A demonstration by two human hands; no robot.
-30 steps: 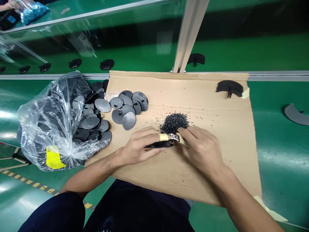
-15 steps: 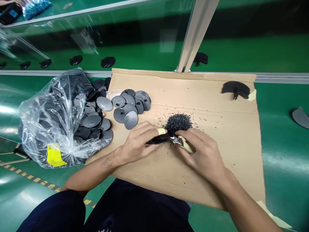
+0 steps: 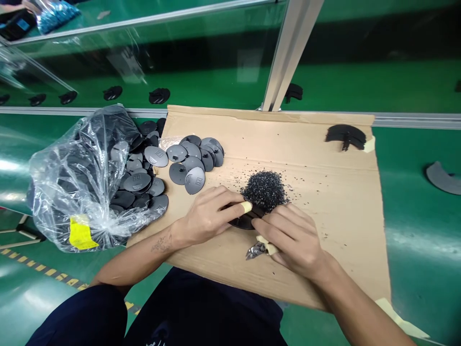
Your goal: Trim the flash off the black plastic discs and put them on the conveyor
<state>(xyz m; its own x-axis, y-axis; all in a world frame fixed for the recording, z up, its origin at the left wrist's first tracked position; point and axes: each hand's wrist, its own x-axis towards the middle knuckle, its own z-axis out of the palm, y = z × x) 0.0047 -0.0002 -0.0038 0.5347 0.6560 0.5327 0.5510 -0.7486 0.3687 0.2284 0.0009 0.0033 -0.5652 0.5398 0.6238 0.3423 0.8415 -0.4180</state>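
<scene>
Nearest: dark trousers point(image 3: 201, 312) at the bottom edge, with both bare forearms reaching over them onto a cardboard sheet point(image 3: 324, 202) on the green desk point(image 3: 414, 230)

Right hand point(image 3: 293, 238): grip closed. The lower fingers curl round a small tool point(image 3: 260, 246) with a cream-wrapped handle. Its metal tip pokes out to the left, low over the cardboard. The upper fingertips of the same hand reach the near edge of a black disc point(image 3: 247, 222)

Left hand point(image 3: 207, 216): grip closed on that black disc, fingers over the top, thumb not visible. A yellow finger cot point(image 3: 247, 207) covers the index fingertip, which lies across the disc. The disc is down at the cardboard between the two hands, mostly hidden

Just beyond the disc: a heap of black trimmings point(image 3: 265, 190), touching it or nearly so, with stray bits scattered round

Left of the heap: loose grey discs point(image 3: 194, 158) overlap on the cardboard, spilling from a clear plastic bag point(image 3: 72, 173) full of the same. There is a yellow label point(image 3: 79, 234) at the bag's near end

Far right corner of the sheet: a black fan-shaped part point(image 3: 345, 135), with tape point(image 3: 369, 144) beside it. Off the sheet, a grey curved piece point(image 3: 441, 178) lies on the desk

Beyond: an aluminium rail point(image 3: 414, 120), a slanted aluminium post point(image 3: 288, 53), then a row of black parts point(image 3: 158, 95) on the green surface behind
</scene>
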